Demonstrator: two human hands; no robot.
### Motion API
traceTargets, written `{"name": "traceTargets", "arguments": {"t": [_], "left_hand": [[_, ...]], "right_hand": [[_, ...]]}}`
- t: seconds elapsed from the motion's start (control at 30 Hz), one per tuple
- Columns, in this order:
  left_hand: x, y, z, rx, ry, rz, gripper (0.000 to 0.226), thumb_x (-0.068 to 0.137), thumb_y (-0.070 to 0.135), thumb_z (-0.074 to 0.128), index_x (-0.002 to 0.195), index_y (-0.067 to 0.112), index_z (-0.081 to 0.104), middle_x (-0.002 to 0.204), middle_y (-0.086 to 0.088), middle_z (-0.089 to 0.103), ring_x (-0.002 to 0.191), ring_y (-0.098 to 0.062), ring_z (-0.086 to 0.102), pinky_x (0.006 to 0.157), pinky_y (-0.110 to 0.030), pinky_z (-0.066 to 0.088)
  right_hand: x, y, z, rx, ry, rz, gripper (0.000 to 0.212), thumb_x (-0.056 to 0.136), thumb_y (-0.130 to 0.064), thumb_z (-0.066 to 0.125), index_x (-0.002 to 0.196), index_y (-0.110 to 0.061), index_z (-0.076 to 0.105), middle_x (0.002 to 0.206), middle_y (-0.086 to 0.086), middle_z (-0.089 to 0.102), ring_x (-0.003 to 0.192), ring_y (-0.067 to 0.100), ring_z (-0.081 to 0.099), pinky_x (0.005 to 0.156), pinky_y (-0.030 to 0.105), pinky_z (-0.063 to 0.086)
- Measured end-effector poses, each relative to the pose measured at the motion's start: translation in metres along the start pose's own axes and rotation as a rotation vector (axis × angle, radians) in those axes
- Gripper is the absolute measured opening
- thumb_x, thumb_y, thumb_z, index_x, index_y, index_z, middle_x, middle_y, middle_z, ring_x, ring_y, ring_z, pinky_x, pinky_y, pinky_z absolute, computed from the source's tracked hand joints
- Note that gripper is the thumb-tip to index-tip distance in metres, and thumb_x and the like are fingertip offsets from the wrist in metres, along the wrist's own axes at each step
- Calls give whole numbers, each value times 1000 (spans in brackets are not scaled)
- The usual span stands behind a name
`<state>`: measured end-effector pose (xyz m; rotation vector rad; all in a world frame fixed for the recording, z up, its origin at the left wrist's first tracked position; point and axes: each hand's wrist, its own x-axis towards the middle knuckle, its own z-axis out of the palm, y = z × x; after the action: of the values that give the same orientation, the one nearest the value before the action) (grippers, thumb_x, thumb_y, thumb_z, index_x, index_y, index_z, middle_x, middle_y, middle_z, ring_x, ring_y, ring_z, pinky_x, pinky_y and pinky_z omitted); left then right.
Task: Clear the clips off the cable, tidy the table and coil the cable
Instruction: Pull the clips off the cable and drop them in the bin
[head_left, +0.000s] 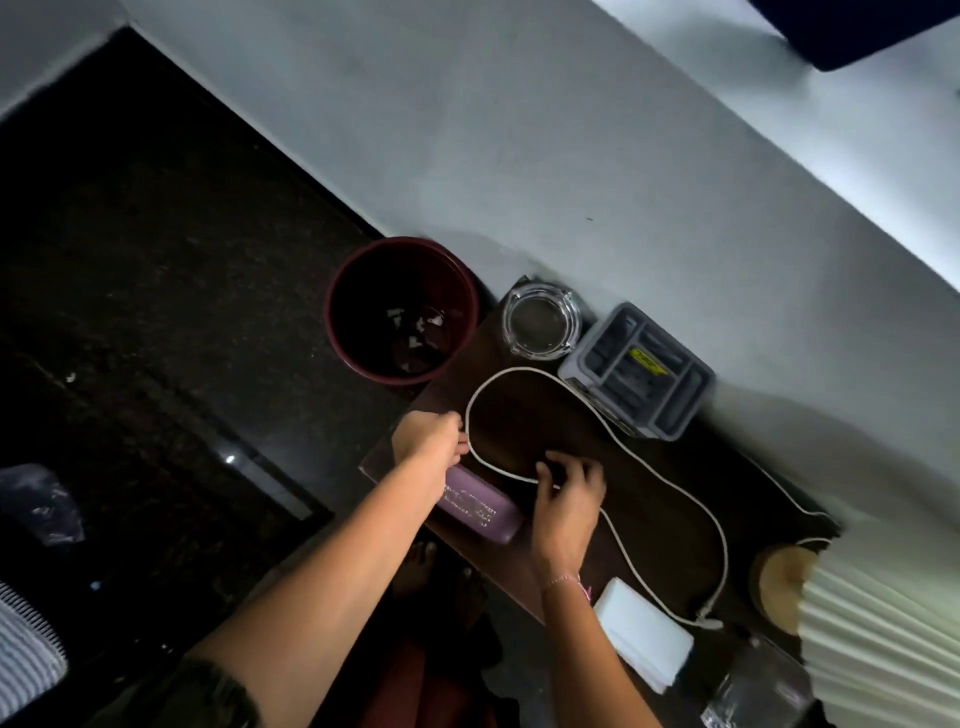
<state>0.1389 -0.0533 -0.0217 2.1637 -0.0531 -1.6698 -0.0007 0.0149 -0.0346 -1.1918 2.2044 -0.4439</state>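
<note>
Your head camera sits above the dark brown wooden table (649, 467) and looks steeply down. It is rolled, so the table runs diagonally from upper left to lower right, with the pale grey wall (519, 156) across the top and the dark speckled floor (156, 260) on the left. It's close in: your forearms enter from the bottom edge, your left hand (426, 436) and right hand (566, 493) sit mid-frame at the thin white cable (722, 545), and the wide lens still catches the dark red round bin (343, 332) and pleated cream lampshade (883, 623).
</note>
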Motion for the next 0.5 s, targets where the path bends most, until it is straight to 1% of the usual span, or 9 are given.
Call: {"name": "traceTargets", "arguments": {"t": [0.1, 0.17, 0.2, 0.23, 0.3, 0.33, 0.4, 0.43, 0.5], "left_hand": [[-4, -11, 11, 30, -7, 0, 30, 93, 15, 47, 109, -5, 62, 102, -20, 68, 60, -16, 60, 54, -22, 48], [-6, -16, 16, 64, -17, 1, 30, 93, 16, 47, 111, -3, 61, 104, -19, 68, 58, -14, 58, 49, -20, 47], [-7, -18, 17, 74, -19, 1, 30, 93, 16, 47, 111, -3, 61, 101, -18, 69, 58, -13, 58, 46, -19, 47], [-8, -20, 18, 81, -20, 2, 30, 93, 16, 47, 110, -3, 61, 95, -17, 69, 58, -13, 58, 46, -19, 48], [-10, -23, 20, 90, -14, 8, 28, 92, 15, 47, 108, -3, 63, 75, -9, 65, 57, -13, 59, 51, -20, 48], [-11, -25, 20, 95, -10, 8, 28, 92, 14, 47, 106, -3, 63, 68, -6, 62, 56, -12, 59, 54, -21, 48], [-13, -26, 21, 99, -6, 6, 27, 92, 14, 47, 105, -3, 63, 64, -4, 59, 50, -9, 59, 52, -20, 48], [-15, -26, 21, 104, -8, 7, 27, 92, 14, 47, 105, -3, 63, 64, -4, 59, 48, -8, 58, 48, -18, 48], [-18, -25, 22, 109, -15, 7, 27, 93, 13, 46, 106, -4, 62, 71, -6, 62, 52, -11, 58, 41, -15, 47]], "right_hand": [[-11, 18, -6, -6, -21, 97, 21, 86, -17, 62, 106, -10, 64, 116, 15, 53, 110, 31, 52, 95, 39, 43], [-15, 23, -7, 8, -33, 127, 22, 84, -18, 65, 104, -10, 63, 116, 15, 53, 107, 32, 54, 95, 42, 46], [-16, 24, -7, 25, -37, 135, 23, 83, -19, 66, 103, -9, 63, 114, 15, 53, 104, 33, 56, 93, 45, 47], [-17, 24, -7, 46, -39, 143, 23, 82, -19, 68, 102, -9, 63, 113, 14, 53, 101, 33, 57, 91, 46, 48], [-16, 22, -7, 84, -35, 152, 24, 80, -19, 71, 99, -8, 62, 109, 13, 54, 96, 31, 58, 86, 47, 50], [-16, 21, -7, 93, -27, 145, 25, 79, -20, 72, 97, -8, 62, 107, 13, 54, 93, 31, 59, 84, 46, 50], [-17, 20, -8, 88, -15, 118, 25, 77, -21, 73, 94, -7, 60, 102, 12, 54, 89, 30, 58, 82, 45, 50], [-19, 20, -8, 83, -13, 107, 26, 76, -21, 74, 92, -7, 60, 101, 12, 54, 88, 30, 58, 82, 44, 50], [-21, 22, -8, 70, -18, 86, 25, 75, -19, 75, 90, -7, 60, 99, 11, 54, 89, 29, 57, 82, 43, 50]]}}
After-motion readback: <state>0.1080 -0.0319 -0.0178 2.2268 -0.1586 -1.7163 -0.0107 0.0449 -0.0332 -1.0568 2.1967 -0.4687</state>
